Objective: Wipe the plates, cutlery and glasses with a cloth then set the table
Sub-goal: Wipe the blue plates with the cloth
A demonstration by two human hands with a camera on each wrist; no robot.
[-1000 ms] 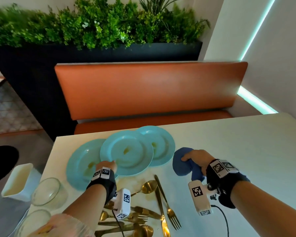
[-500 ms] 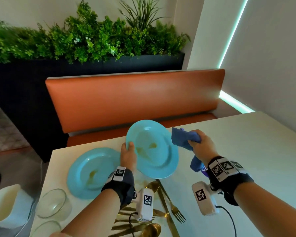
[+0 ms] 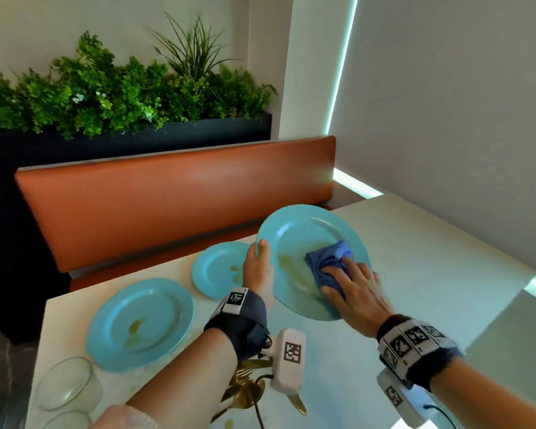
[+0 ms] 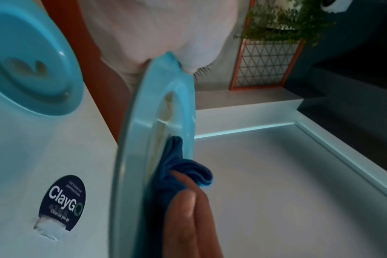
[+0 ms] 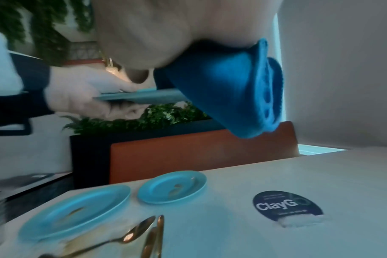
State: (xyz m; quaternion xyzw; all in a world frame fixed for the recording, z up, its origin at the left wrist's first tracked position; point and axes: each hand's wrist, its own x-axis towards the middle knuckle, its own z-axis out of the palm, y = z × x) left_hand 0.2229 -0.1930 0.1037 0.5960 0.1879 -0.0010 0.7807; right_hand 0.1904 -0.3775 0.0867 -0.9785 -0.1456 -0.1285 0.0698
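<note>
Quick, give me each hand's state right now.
Left hand: grips the raised plate by its rim.
Right hand: fingers straight, pressing the blue cloth against that plate's face.

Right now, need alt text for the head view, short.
A left hand holds a tilted turquoise plate by its rim above a pale table while the right hand presses a blue cloth onto its stained face. Two more stained turquoise plates lie flat to the left, with gold cutlery near the wrists.
</note>
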